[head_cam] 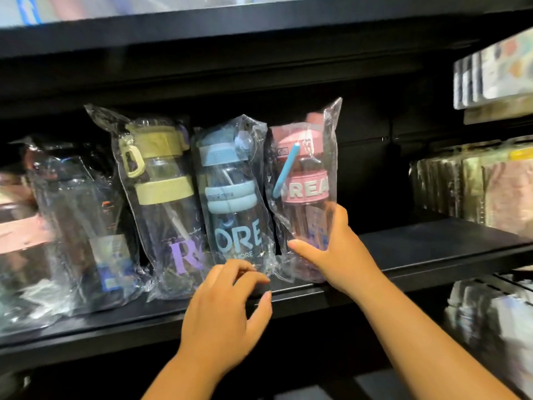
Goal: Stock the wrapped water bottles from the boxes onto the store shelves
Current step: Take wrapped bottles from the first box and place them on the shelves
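- Four water bottles stand in a row on the black shelf (pixel 432 255), each sealed in its own clear plastic bag.
- The pink bottle (pixel 305 180) is at the right end of the row, with a blue straw lying slantwise inside its bag.
- Just to its left stand the blue bottle (pixel 230 197), then the yellow-green bottle (pixel 161 180), then a dark bottle (pixel 72 212), which is blurred.
- The right hand (pixel 337 255) has its grip closed round the pink bottle's lower part, thumb across the front and fingers round the right side.
- The left hand (pixel 225 316) has curled fingers at the base of the blue bottle's bag. I cannot tell whether its grip pinches the plastic.
- The pink bottle's band reads "REA", the blue bottle "ORE" above "MORE", and the yellow-green bottle shows a purple "R".
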### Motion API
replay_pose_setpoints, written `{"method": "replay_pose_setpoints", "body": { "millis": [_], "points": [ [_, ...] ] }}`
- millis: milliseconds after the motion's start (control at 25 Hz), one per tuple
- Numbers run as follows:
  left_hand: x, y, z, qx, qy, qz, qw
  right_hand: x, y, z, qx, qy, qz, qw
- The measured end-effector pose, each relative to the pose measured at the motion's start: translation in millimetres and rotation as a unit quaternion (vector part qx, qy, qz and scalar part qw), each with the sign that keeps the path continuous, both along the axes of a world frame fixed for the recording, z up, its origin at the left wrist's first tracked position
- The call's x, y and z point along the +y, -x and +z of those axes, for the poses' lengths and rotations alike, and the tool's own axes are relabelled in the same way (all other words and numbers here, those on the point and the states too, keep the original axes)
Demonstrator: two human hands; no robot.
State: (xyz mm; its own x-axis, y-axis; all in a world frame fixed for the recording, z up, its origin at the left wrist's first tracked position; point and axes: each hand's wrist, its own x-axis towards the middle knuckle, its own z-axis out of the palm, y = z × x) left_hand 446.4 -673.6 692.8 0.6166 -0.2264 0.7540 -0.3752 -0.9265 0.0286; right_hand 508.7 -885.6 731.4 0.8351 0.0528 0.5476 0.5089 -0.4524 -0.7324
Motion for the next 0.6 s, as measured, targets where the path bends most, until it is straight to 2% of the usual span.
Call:
{"method": "replay_pose_setpoints", "body": {
  "millis": [280,480,600],
  "points": [
    [-5.1,-0.6,3.2,0.044,-0.028,0.043,0.998,2.5,-5.3,1.2,0.026,0.023,-0.019,0.999],
    [-7.2,0.4,4.4,0.074,-0.044,0.057,0.995,8.1,-5.2,-1.3,0.038,0.093,-0.096,0.99],
    [-6.4,3.1,1.4,0.051,-0.059,0.066,0.995,6.7,0.6,-2.5,0.031,0.099,-0.136,0.985]
  ]
}}
